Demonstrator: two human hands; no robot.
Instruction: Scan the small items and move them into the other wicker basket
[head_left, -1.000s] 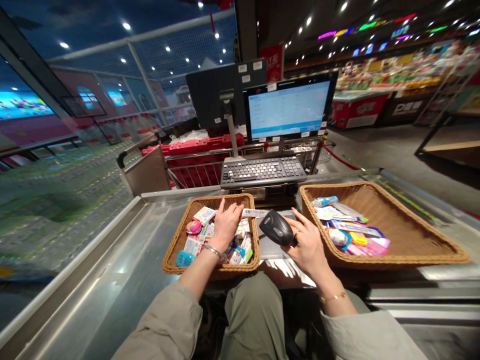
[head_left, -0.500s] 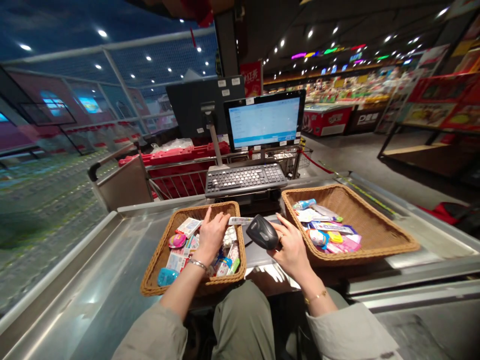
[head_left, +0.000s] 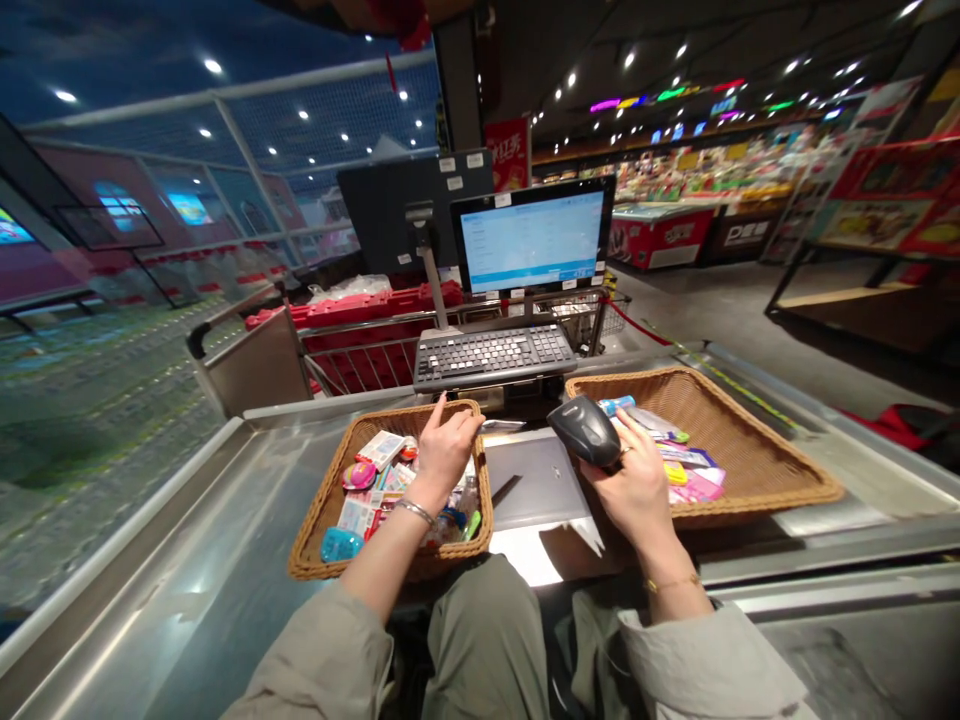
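Note:
My left hand (head_left: 444,458) is over the right part of the left wicker basket (head_left: 484,475), its fingertips pinching a thin, pale flat packet (head_left: 504,425) that points right and is seen nearly edge-on. What kind of packet it is, I cannot make out. In my right hand (head_left: 639,487) is a black handheld barcode scanner (head_left: 585,430), its head up and left, beside the right wicker basket (head_left: 750,435). Small packaged goods fill the left basket, among them a pink round item (head_left: 359,475) and a blue translucent one (head_left: 341,545). Several colourful packets (head_left: 697,483) lie in the right basket.
Between the baskets is a grey flat panel (head_left: 525,490) on the metal counter (head_left: 255,520). Behind it stand a keyboard (head_left: 495,355) and a lit monitor (head_left: 534,240). Past them are a shopping cart (head_left: 352,365) with red contents and store shelves.
My right hand has moved the scanner right and slightly up, away from the packet, toward the right basket. The packet, still in my left hand, has turned from showing its barcode to nearly edge-on.

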